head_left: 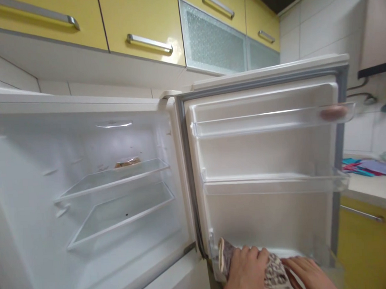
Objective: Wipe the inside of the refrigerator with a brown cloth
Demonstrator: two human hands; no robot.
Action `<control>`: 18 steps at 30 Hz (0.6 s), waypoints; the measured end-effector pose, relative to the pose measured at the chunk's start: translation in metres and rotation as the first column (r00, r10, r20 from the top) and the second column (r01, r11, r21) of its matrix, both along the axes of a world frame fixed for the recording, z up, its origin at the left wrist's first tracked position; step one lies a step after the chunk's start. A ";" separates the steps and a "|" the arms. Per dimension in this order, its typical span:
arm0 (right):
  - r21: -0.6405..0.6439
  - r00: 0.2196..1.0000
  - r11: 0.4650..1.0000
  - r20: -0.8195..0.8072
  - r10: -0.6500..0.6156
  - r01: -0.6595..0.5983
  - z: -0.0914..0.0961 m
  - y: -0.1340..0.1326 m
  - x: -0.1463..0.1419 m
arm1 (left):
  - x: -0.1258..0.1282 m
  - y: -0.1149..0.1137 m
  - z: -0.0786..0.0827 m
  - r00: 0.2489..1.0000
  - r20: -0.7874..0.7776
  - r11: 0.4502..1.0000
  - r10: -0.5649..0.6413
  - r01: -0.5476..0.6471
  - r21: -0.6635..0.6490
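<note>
A brown and cream patterned cloth (275, 273) with a pale hem is bunched in front of the lowest rack of the open fridge door (269, 218). My left hand (246, 270) lies over the cloth with its fingers curled round it. At the cloth's right end, my right hand (307, 275) has bent fingers closed on the edge. The bottom door rack (324, 252) is clear plastic, partly hidden behind both hands. Above it run a middle rack (267, 186) and a top rack (260, 124); a blurred reddish-brown thing (333, 113) shows at the top rack's right end.
To the left, the fridge interior holds two glass shelves (116, 179), with a brownish wrapped item (128, 162) on the upper one. Yellow cupboards (142, 21) hang overhead. Past the door's right edge, colourful flat pieces (374, 167) lie on a counter (372, 194).
</note>
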State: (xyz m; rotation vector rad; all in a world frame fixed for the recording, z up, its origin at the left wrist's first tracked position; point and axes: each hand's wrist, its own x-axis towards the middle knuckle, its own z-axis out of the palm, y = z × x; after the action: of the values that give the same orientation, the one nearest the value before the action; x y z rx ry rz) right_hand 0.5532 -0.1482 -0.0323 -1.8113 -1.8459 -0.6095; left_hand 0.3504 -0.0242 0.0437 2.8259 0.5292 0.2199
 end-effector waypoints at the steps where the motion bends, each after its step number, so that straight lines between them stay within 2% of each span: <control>1: -0.018 0.999 0.999 -0.023 -0.029 0.029 0.002 -0.004 0.003 | -0.004 0.001 0.004 1.000 0.012 1.000 0.019 -0.019 0.006; 4: -0.061 0.991 0.993 -0.084 -0.103 0.098 0.006 -0.017 0.011 | -0.023 0.007 0.021 0.990 0.002 0.989 0.140 -0.140 0.050; 7: -0.080 0.979 0.986 -0.126 -0.158 0.148 0.009 -0.028 0.015 | -0.043 0.019 0.036 0.964 -0.138 0.971 0.228 -0.213 0.113; 9: -0.081 0.974 0.982 -0.132 -0.183 0.173 0.011 -0.033 0.016 | -0.054 0.026 0.042 0.966 -0.159 0.974 0.202 -0.182 0.134; 13: -0.048 0.975 0.982 -0.120 -0.187 0.183 0.011 -0.037 0.014 | -0.070 0.035 0.045 0.992 -0.091 0.991 0.086 -0.076 0.107; 15: -0.033 0.976 0.985 -0.132 -0.174 0.171 0.012 -0.036 0.011 | -0.071 0.034 0.042 0.996 -0.075 0.992 0.048 -0.039 0.117; 18: -0.053 0.969 0.987 -0.188 -0.162 0.155 0.015 -0.035 0.006 | -0.065 0.026 0.035 0.992 -0.109 0.978 0.064 -0.040 0.205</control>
State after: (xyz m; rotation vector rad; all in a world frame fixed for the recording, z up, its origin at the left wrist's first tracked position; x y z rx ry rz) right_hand 0.5594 -0.1830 -0.0177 -1.9820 -1.6080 -0.4401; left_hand 0.2856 0.0017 0.0791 3.0398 0.6399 0.1281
